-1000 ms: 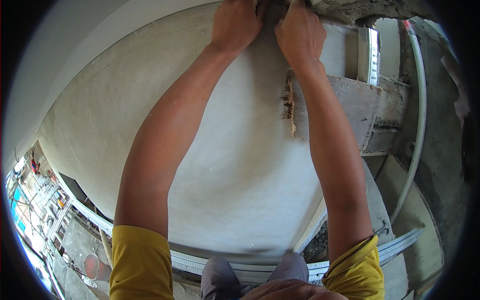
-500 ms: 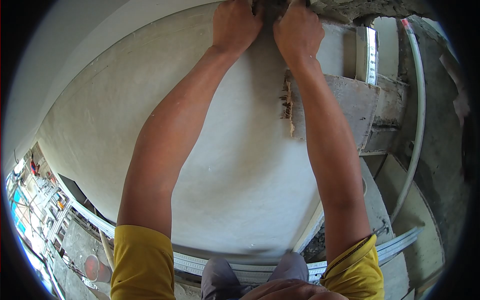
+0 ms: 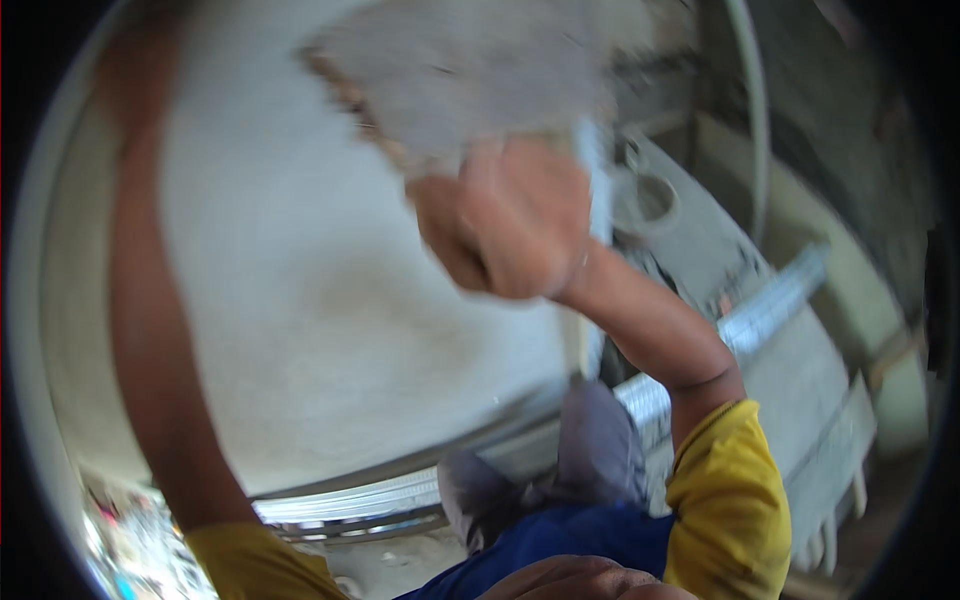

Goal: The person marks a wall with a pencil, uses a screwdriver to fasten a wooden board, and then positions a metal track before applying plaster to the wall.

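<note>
My right hand (image 3: 510,215) is closed at the lower edge of a grey, rough-edged board (image 3: 470,75), and motion blurs both. Splintered brown material shows along the board's left edge. Stretched up to the far upper left, my left hand (image 3: 140,65) is dark and smeared, so its fingers cannot be made out. It is nearest to the pale, smooth panel (image 3: 300,230) that spreads below and between my arms.
Metal channels (image 3: 370,497) run across below the panel, with another length (image 3: 775,300) at the right. A round container (image 3: 645,203) stands right of my right hand. A pale pipe (image 3: 757,130) curves down at the upper right. Long grey boards (image 3: 800,400) lie lower right.
Both hands have left the top centre. My left hand has moved far left; my right hand has come down toward me and taken hold of the rough board. The view has shifted.
</note>
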`<state>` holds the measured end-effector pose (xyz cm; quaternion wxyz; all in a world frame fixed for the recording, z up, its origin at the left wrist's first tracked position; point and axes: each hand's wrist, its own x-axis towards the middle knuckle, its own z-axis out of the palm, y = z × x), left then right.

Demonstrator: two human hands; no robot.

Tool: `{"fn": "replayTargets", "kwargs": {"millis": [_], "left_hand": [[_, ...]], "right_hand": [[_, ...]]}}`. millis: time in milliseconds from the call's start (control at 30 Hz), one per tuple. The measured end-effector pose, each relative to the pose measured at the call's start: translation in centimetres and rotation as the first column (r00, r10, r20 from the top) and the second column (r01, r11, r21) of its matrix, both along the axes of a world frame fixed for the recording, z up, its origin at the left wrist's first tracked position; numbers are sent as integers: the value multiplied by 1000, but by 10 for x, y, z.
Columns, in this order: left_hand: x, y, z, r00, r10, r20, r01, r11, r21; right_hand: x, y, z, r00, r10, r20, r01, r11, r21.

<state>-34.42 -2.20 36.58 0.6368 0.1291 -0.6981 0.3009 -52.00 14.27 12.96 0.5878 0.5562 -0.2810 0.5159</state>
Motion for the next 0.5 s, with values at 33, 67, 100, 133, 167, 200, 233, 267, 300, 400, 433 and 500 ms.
{"fn": "replayTargets", "kwargs": {"millis": [33,67,100,133,167,200,233,267,300,400,433,500], "left_hand": [[4,-6,-1,995,90,-35,-91,995,-28],[8,-10,3,976,200,-86,-204,978,-43],[15,-9,4,937,312,-159,-321,947,-34],[18,-13,5,904,377,-202,-389,921,-22],[20,-10,-1,882,407,-238,-410,911,37],[30,-12,-7,914,340,-220,-356,934,-34],[45,-28,-7,858,366,-360,-402,915,-30],[48,-27,-14,863,361,-353,-395,918,-28],[62,-14,-21,906,299,-300,-307,951,20],[100,-39,-22,807,454,-378,-518,851,-84],[125,-70,-11,763,509,-397,-596,793,-129],[181,-140,-6,679,568,-465,-693,704,-154]], "right_hand": [[-10,16,-49,1000,-15,12,13,989,150],[-25,30,-101,1000,-17,24,9,957,291],[-46,41,-155,987,-96,128,35,911,412],[-68,55,-214,962,-168,217,32,853,520],[-94,77,-282,886,-317,337,26,761,648],[-102,109,-323,686,-545,482,-41,633,773],[-120,139,-375,445,-663,602,-109,627,771],[-130,178,-420,97,-694,714,-235,681,694],[-144,227,-496,-57,-788,613,-77,616,784],[-150,365,-638,-406,-869,282,-118,356,927],[-160,428,-721,-393,-916,-83,-327,55,944],[-152,481,-756,-409,-879,-246,-619,69,783]]}}
